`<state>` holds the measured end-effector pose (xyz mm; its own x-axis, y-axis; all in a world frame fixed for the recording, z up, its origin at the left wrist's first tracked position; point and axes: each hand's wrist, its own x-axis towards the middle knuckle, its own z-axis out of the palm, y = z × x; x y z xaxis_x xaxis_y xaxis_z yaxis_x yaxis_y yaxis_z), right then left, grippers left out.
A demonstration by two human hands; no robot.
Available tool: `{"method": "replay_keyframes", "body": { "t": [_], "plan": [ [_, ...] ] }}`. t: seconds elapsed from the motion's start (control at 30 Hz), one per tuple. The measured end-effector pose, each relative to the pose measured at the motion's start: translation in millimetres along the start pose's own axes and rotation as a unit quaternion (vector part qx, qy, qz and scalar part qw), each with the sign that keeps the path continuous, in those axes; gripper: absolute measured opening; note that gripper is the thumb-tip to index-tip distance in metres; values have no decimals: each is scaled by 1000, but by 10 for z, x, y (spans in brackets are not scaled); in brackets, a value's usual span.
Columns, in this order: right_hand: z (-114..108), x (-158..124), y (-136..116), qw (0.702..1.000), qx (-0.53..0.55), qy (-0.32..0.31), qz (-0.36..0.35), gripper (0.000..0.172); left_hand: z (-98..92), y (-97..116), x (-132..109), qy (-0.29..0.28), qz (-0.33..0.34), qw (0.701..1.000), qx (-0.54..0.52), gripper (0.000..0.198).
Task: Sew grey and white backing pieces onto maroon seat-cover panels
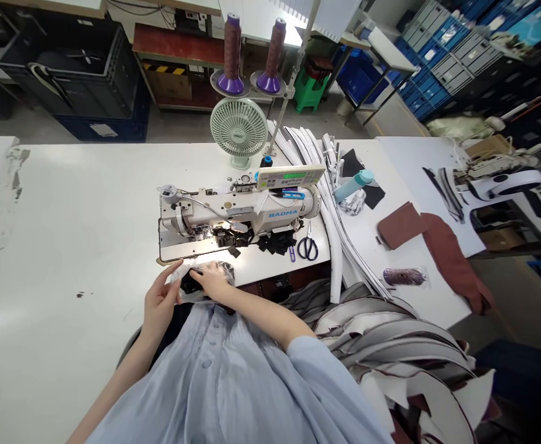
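A clear plastic bag (195, 271) with small black pieces inside lies at the near edge of the white table (67, 234), just in front of a white sewing machine (233, 213). My left hand (159, 302) grips the bag's left edge between thumb and fingers. My right hand (212, 280) is pushed into the bag's mouth, its fingers among the black pieces; whether it grips any of them is hidden.
Loose black pieces (277, 242) and scissors (308, 246) lie right of the machine's needle. A small green fan (239, 129) and two thread cones (231, 52) stand behind. Long white and grey strips (344, 246) are piled to the right, with a teal bottle (354, 184) and maroon fabric (402, 225).
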<state>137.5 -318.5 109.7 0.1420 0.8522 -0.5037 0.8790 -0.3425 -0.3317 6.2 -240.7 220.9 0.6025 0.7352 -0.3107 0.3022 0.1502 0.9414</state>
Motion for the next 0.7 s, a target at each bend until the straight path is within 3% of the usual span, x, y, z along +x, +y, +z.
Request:
{"method": "replay_keyframes", "body": {
  "t": [0.27, 0.47, 0.7],
  "plan": [
    [-31, -90, 60, 997, 72, 19, -13, 34, 8, -6, 19, 10, -17, 1000, -16, 51],
    [-178, -151, 118, 987, 158, 18, -29, 56, 23, 9, 39, 6, -15, 1000, -15, 50],
    [-464, -146, 179, 935, 351, 4, -49, 54, -1, 13, 85, -1, -15, 1000, -13, 51]
  ]
}}
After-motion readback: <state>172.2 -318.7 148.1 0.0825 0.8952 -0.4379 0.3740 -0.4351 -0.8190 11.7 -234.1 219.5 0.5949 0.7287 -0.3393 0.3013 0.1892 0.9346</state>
